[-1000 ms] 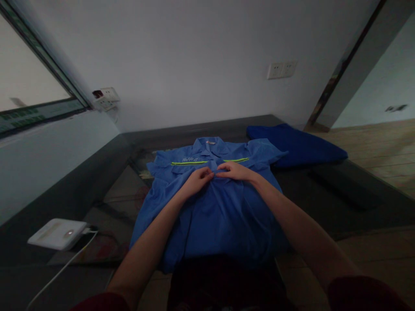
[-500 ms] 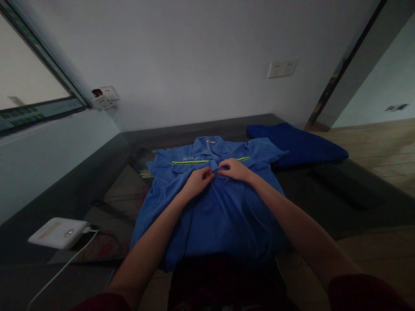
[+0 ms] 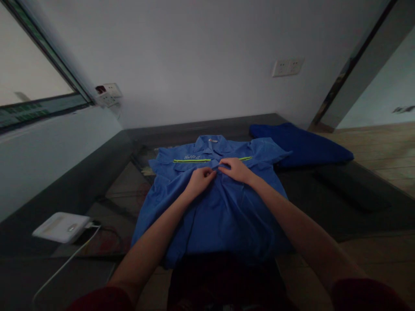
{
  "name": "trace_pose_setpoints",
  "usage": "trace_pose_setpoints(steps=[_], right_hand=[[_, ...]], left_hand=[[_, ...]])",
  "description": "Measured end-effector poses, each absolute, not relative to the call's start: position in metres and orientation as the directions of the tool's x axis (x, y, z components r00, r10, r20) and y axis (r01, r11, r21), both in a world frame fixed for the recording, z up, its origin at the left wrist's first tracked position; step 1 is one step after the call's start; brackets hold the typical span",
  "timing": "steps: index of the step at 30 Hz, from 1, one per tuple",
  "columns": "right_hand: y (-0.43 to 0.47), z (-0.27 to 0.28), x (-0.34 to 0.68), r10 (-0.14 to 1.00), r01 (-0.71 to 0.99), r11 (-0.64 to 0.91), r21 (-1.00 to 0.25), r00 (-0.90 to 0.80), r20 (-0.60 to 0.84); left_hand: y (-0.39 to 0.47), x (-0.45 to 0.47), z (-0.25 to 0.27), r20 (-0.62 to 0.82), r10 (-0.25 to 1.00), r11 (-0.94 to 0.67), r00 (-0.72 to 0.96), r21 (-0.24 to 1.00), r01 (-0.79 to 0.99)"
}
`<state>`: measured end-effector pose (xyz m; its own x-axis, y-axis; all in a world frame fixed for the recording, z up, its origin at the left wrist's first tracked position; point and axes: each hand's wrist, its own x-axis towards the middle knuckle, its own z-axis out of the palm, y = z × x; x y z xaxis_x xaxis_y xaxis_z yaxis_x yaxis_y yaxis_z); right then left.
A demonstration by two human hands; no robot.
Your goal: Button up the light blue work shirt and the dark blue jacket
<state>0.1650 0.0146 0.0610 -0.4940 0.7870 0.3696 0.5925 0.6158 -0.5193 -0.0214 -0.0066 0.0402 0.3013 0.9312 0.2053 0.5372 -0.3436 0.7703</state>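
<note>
A bright blue work shirt point(image 3: 214, 203) lies front-up and spread flat on the dark table point(image 3: 340, 194), collar away from the person, a neon yellow-green stripe across the chest just beyond the fingertips. The left hand point(image 3: 200, 180) and right hand point(image 3: 237, 169) meet at the shirt's centre front, fingers curled and pinching the fabric there. A darker blue garment point(image 3: 301, 144) lies beyond the right hand.

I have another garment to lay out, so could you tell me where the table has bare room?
Bare dark tabletop lies right of the blue work shirt, below the dark blue garment. The left side is crowded by the white device and its cable.
</note>
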Motion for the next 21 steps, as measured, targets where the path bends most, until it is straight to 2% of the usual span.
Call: trace_pose_setpoints(steps=[8,14,21], right_hand=[[0.0171,0.0584,0.1663,0.766,0.53,0.634,-0.564,-0.531,0.361],[0.0182,0.0568,0.1664,0.767,0.521,0.629,-0.577,-0.54,0.347],[0.0214,0.0568,0.1691,0.757,0.499,0.631,-0.593,-0.563,0.332]], left_hand=[[-0.0062,-0.0206,0.0396,0.207,0.944,-0.319,0.258,0.772,0.55],[-0.0088,-0.0206,0.0414,0.238,0.953,-0.302,0.187,0.713,0.632],[-0.0059,-0.0213,0.0422,0.247,0.932,-0.349,0.266,0.81,0.471]])
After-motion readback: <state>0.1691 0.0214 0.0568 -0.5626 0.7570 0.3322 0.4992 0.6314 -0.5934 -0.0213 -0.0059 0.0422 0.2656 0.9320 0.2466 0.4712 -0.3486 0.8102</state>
